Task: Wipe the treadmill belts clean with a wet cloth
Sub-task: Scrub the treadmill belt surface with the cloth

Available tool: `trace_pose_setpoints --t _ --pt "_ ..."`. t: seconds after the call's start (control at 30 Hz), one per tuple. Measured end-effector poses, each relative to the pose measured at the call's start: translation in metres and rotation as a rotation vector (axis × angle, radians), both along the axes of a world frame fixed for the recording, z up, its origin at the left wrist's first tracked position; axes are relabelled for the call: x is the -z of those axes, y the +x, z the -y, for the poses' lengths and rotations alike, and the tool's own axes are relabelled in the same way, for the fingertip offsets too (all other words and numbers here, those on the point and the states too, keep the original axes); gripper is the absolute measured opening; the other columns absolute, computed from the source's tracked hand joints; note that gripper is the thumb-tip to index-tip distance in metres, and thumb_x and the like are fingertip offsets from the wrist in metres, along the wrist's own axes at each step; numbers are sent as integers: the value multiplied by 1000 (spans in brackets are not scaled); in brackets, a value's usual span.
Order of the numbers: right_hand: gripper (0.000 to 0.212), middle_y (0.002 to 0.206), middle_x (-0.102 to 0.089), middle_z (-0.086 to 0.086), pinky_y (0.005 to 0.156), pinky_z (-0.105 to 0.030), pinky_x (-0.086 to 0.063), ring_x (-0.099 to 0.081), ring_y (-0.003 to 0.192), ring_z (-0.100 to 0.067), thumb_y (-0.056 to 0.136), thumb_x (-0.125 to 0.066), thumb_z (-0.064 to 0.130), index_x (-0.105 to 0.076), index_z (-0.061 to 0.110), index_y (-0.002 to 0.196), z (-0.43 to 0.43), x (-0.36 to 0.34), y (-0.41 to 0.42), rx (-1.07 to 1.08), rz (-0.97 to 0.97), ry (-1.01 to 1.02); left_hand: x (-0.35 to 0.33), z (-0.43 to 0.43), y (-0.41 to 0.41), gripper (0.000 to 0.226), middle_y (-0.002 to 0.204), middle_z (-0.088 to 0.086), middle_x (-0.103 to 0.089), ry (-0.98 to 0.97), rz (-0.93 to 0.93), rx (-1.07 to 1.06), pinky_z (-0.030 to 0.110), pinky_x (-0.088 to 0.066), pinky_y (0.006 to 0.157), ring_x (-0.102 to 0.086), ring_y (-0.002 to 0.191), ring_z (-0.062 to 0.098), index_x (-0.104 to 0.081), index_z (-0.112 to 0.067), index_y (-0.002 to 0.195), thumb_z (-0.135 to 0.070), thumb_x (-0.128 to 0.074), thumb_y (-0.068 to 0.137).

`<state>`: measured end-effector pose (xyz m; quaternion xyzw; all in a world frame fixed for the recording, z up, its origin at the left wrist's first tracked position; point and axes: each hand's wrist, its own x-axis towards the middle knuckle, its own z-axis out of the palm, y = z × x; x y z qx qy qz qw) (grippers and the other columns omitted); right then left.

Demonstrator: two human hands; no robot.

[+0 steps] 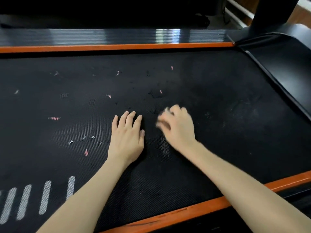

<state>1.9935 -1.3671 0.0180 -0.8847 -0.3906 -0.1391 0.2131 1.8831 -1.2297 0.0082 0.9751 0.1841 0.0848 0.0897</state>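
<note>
The black textured treadmill belt (218, 101) fills the view, dotted with small white and pink specks (53, 118) and dusty smears. My left hand (127, 137) lies flat on the belt near the middle, fingers straight and together. Just to its right, my right hand (176, 126) is over the belt, blurred by motion, with fingers curled downward toward the surface. I see nothing held in it. No cloth shows anywhere in the view.
Orange side rails run along the far edge (117, 47) and the near edge (193, 209) of the belt. A glossy black footboard (109, 37) lies beyond the far rail. The black motor cover (286, 64) and an upright post (272, 10) stand at the right. White stripes (25, 200) mark the belt at lower left.
</note>
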Motion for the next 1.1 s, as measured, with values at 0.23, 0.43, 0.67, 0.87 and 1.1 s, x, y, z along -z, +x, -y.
trace_pose_setpoints --t 0.23,0.43,0.67,0.87,1.1 --pt "28 88 -56 -4 59 -32 -44 -50 73 -24 80 -59 48 -72 24 87 30 -1 -12 -287 31 -74 -1 0 -1 56 134 16 -52 5 -3 18 54 -28 109 -42 130 35 -55 -7 129 -35 -28 89" --pt "24 96 -56 -13 70 -46 -49 -51 82 -35 81 -71 36 -71 16 96 11 -3 52 202 -31 -51 2 -1 -1 57 135 15 -52 6 10 15 53 -26 110 -41 131 34 -54 -8 130 -36 -28 89" --pt "29 95 -57 -8 66 -33 -44 -51 77 -24 86 -57 43 -73 22 96 70 -4 -13 -400 -52 -87 2 -1 -1 56 135 15 -52 -9 16 12 53 -26 110 -41 131 34 -55 -8 130 -35 -28 89" --pt "19 93 -57 -13 64 -45 -51 -52 77 -35 82 -71 32 -72 17 94 14 6 100 157 51 -30 -5 -22 21 51 122 14 -59 9 99 19 53 -29 107 -49 123 34 -63 -10 118 -35 -34 85" --pt "20 95 -57 -11 67 -40 -50 -52 80 -33 82 -74 29 -72 17 98 -1 14 142 153 94 -13 -3 -66 98 48 149 13 -35 77 -15 10 50 -6 117 -21 142 31 -41 -13 141 -33 -38 98"
